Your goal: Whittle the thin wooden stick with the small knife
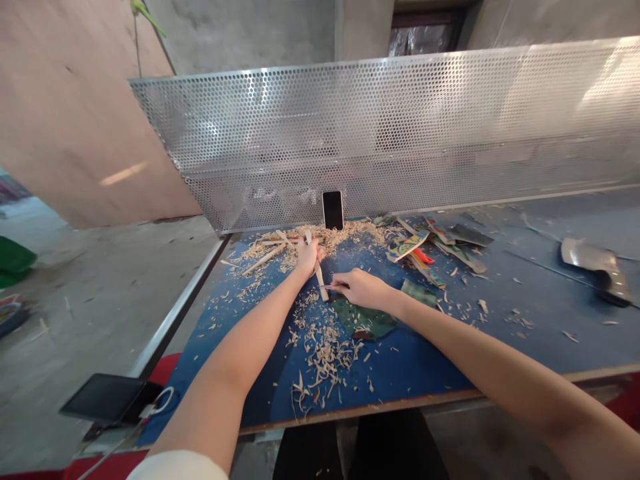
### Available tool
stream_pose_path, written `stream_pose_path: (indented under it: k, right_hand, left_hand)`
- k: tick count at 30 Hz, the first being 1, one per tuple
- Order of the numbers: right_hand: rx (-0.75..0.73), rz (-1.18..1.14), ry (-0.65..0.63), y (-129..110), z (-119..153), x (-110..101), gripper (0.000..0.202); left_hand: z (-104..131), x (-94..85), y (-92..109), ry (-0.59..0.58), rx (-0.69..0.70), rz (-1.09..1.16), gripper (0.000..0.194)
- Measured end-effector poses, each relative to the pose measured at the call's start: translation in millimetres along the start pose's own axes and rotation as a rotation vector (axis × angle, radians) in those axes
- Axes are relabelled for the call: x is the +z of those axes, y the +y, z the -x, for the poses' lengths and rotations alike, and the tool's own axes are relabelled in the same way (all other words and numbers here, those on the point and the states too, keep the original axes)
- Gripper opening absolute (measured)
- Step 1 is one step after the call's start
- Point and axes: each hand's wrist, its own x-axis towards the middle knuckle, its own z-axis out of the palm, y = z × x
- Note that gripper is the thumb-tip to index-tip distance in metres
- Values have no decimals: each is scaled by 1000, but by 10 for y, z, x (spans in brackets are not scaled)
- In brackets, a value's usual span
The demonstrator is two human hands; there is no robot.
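My left hand (307,256) is closed around a pale strip of wood (321,280), which slants down toward me over the blue tabletop. My right hand (356,287) is pinched on a small knife (326,287); its thin blade lies at the strip's lower part, and the handle is mostly hidden by my fingers. Curled wood shavings (325,353) are scattered below the strip. A dark green sheet (367,320) rests under my right hand. More wood sticks (265,259) lie among shavings just left of my left hand.
A phone (333,210) leans upright against a perforated metal panel (310,147) along the back. Painted wood pieces (410,247) are heaped to the right, and a curved metal piece (593,260) lies farther right. A black tablet-like device (105,399) with a white cable sits at lower left.
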Motion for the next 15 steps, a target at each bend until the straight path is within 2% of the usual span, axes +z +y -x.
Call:
stream_pose_path:
  k: [3,5,7,11,13,15]
  right_hand:
    - [-17,-32,-97,-59,67,-98,26]
    - [-64,-25,-181,-59,136,-165,24]
    - [-112,-48,-145,-29,197,-219,23]
    - [-112,-75,85,65,216,-231,23]
    - [-101,-2,117,106,174,-175,21]
    - [-95,42,90,137,119,-97,20]
  left_hand:
    - [17,-7,42,-1,86,-34,40]
    - [19,-25,67,-9,95,-33,39]
    - [21,-43,87,-9,84,-20,39]
    - [46,-37,104,-15,60,4,42]
    - [71,-14,110,-27,75,16,43]
    - [100,7,120,-40,85,29,41]
